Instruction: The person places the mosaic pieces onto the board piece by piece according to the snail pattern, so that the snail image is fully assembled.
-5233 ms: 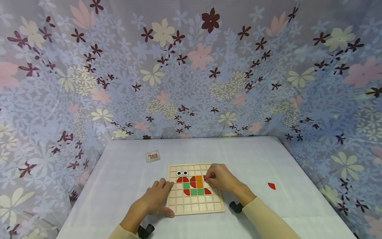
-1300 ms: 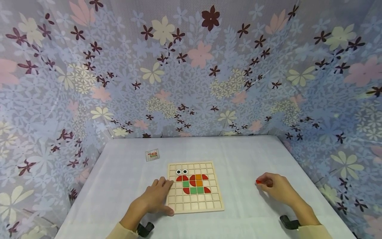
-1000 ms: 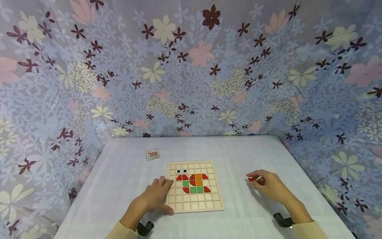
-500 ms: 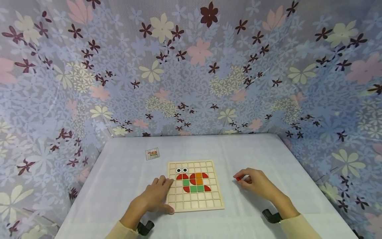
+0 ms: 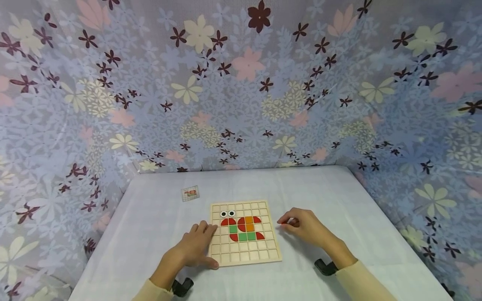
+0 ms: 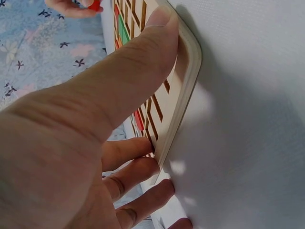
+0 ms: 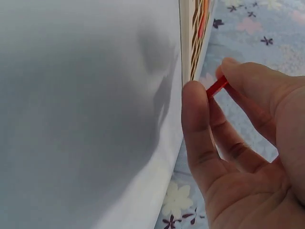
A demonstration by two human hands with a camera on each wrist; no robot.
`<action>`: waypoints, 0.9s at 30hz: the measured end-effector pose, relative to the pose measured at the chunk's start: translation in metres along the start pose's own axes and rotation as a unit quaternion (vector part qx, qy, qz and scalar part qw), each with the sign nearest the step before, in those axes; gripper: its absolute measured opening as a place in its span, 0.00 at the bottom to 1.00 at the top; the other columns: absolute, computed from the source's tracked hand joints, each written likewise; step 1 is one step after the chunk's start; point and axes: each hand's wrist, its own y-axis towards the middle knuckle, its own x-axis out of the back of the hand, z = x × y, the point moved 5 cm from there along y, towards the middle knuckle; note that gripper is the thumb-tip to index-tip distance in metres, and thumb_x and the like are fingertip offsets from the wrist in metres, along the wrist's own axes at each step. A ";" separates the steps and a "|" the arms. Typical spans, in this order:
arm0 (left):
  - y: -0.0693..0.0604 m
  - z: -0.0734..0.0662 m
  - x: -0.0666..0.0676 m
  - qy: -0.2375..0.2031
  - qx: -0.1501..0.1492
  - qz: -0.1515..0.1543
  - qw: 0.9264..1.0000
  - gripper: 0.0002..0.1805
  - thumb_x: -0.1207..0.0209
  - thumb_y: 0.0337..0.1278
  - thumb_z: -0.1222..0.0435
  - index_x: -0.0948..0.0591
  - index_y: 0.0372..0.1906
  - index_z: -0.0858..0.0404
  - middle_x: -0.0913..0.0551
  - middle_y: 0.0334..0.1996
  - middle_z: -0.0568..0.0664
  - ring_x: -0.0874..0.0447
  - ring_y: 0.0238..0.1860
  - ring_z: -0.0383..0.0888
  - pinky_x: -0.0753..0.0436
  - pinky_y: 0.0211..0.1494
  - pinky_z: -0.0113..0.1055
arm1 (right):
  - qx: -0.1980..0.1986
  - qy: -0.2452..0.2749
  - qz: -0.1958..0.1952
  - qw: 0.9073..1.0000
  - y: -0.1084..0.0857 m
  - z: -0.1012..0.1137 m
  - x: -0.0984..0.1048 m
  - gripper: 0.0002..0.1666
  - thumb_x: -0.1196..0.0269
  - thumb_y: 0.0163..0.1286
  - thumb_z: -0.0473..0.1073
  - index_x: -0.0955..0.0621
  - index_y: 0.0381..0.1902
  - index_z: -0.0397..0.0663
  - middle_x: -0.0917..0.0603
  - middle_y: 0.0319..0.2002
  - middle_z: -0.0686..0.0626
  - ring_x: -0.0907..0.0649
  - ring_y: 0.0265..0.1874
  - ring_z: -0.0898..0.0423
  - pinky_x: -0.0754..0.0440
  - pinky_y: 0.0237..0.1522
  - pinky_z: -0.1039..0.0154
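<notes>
A wooden grid board (image 5: 260, 254) lies on the white-covered table. Set in its cells are two round eye pieces (image 5: 227, 214), several red quarter-circle tiles (image 5: 234, 237), green square tiles (image 5: 246, 236) and orange square tiles (image 5: 249, 223). My left hand (image 5: 195, 247) rests along the board's left edge, its thumb (image 6: 147, 55) on the near corner and some fingertips touching the side. Just off the board's right edge, my right hand (image 5: 306, 225) pinches a small red tile (image 7: 218, 87) between thumb and fingers; it is seen edge-on in the right wrist view, its full shape hidden.
A small picture card (image 5: 190, 193) with a printed grid and coloured figure lies behind the board, to the left. Flowered cloth (image 5: 241, 104) hangs behind the table and at both sides. A black wrist mount (image 5: 325, 267) sits under the right wrist.
The right hand laid a red tile beside the top orange one, picked up the loose red tile at the right, and carried it leftward to the board's edge. The left hand stays in place.
</notes>
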 end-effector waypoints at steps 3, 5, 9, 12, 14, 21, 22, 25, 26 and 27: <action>0.000 0.000 0.002 -0.001 0.001 -0.003 1.000 0.65 0.07 0.46 0.46 0.27 0.86 0.65 0.23 0.72 0.59 0.24 0.67 0.57 0.17 0.65 0.63 | 0.010 -0.002 -0.002 1.000 0.007 0.006 -0.004 0.08 0.22 0.79 0.38 0.04 0.53 0.52 0.05 0.49 0.53 0.12 0.39 0.66 0.12 0.44 0.67; -0.001 -0.001 0.003 0.002 0.000 -0.005 1.000 0.64 0.07 0.46 0.46 0.27 0.86 0.66 0.22 0.72 0.59 0.24 0.67 0.57 0.17 0.65 0.63 | 0.012 -0.003 -0.001 1.000 0.012 0.011 -0.008 0.10 0.21 0.78 0.38 0.05 0.54 0.50 0.04 0.50 0.52 0.10 0.40 0.65 0.11 0.45 0.67; -0.001 -0.002 0.003 0.008 0.000 -0.006 1.000 0.64 0.07 0.46 0.46 0.27 0.86 0.65 0.22 0.71 0.58 0.24 0.67 0.57 0.16 0.65 0.62 | 0.003 -0.001 0.008 1.000 0.020 0.020 -0.017 0.12 0.20 0.76 0.38 0.06 0.54 0.46 0.04 0.52 0.50 0.10 0.41 0.65 0.10 0.44 0.68; -0.001 -0.003 0.004 0.002 0.001 -0.006 1.000 0.64 0.07 0.46 0.46 0.27 0.86 0.66 0.22 0.71 0.59 0.24 0.67 0.58 0.17 0.65 0.63 | 0.011 -0.007 0.017 1.000 0.025 0.026 -0.024 0.11 0.19 0.74 0.37 0.06 0.52 0.45 0.04 0.50 0.52 0.12 0.39 0.66 0.12 0.42 0.68; -0.001 -0.003 0.003 0.000 0.001 -0.004 1.000 0.64 0.07 0.46 0.47 0.27 0.86 0.66 0.22 0.72 0.59 0.24 0.67 0.58 0.17 0.65 0.63 | 0.022 -0.017 0.021 0.999 0.028 0.029 -0.028 0.10 0.18 0.74 0.36 0.05 0.51 0.46 0.06 0.47 0.53 0.14 0.38 0.67 0.13 0.42 0.69; -0.001 -0.003 0.003 0.000 0.005 -0.001 1.000 0.64 0.07 0.46 0.46 0.27 0.86 0.65 0.22 0.72 0.58 0.24 0.66 0.57 0.17 0.66 0.63 | 0.036 -0.028 0.033 0.998 0.040 0.034 -0.036 0.11 0.18 0.73 0.38 0.05 0.51 0.47 0.09 0.46 0.53 0.15 0.39 0.63 0.14 0.42 0.69; 0.000 -0.003 0.003 0.001 0.006 -0.001 1.000 0.64 0.07 0.46 0.47 0.27 0.86 0.65 0.22 0.72 0.58 0.24 0.67 0.57 0.17 0.66 0.63 | 0.035 -0.027 0.036 0.998 0.041 0.034 -0.038 0.11 0.18 0.73 0.38 0.05 0.51 0.47 0.09 0.46 0.53 0.15 0.39 0.63 0.14 0.42 0.69; 0.000 -0.003 0.002 0.002 0.009 0.002 1.000 0.65 0.07 0.46 0.46 0.27 0.86 0.65 0.22 0.72 0.58 0.24 0.67 0.57 0.17 0.67 0.63 | 0.032 -0.027 0.042 0.998 0.044 0.035 -0.042 0.10 0.18 0.73 0.38 0.05 0.51 0.47 0.09 0.45 0.53 0.16 0.37 0.61 0.15 0.41 0.69; 0.000 -0.003 0.002 0.003 0.010 0.002 1.000 0.65 0.07 0.46 0.46 0.27 0.86 0.65 0.22 0.72 0.58 0.24 0.67 0.57 0.16 0.67 0.63 | 0.030 -0.028 0.044 0.998 0.045 0.036 -0.043 0.10 0.18 0.73 0.38 0.05 0.50 0.48 0.09 0.44 0.53 0.16 0.36 0.62 0.15 0.41 0.69; 0.000 -0.003 0.002 0.004 0.011 0.002 1.000 0.65 0.07 0.45 0.46 0.27 0.86 0.65 0.22 0.72 0.58 0.24 0.67 0.57 0.16 0.67 0.63 | 0.029 -0.030 0.046 0.998 0.045 0.037 -0.044 0.09 0.18 0.74 0.39 0.05 0.49 0.48 0.09 0.43 0.54 0.16 0.36 0.62 0.16 0.40 0.69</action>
